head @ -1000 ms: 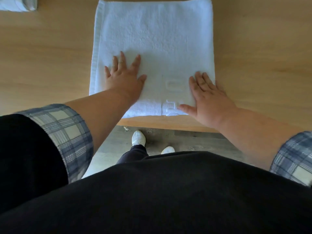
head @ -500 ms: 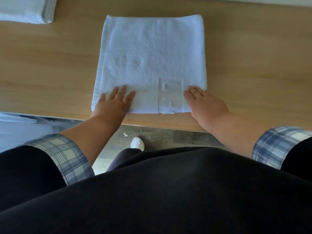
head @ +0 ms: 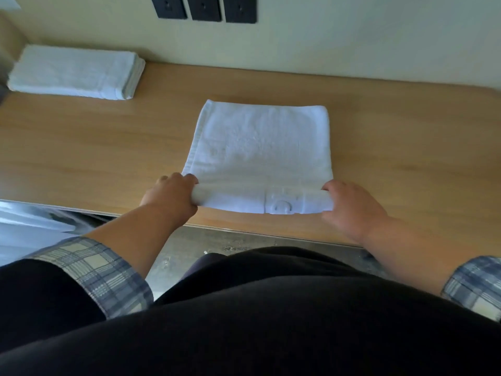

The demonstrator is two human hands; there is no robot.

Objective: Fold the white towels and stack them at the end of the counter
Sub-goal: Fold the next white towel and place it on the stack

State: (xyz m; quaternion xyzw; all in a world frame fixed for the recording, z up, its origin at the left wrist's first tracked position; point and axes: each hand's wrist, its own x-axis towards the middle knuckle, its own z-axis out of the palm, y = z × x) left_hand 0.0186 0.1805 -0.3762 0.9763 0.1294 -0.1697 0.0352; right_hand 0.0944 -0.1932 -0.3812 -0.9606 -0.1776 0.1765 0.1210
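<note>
A white towel point(head: 260, 156), folded to a near square, lies flat on the wooden counter point(head: 95, 147) with its near edge just inside the counter's front edge; the left hand point(head: 170, 195) grips the near left corner and the right hand point(head: 352, 210) grips the near right corner, fingers of both curled round the lifted near edge. A stack of folded white towels point(head: 76, 71) sits at the far left end of the counter against the wall point(head: 352, 36), well apart from the towel in hand. Three dark wall plates point(head: 206, 8) are mounted on the wall above.
</note>
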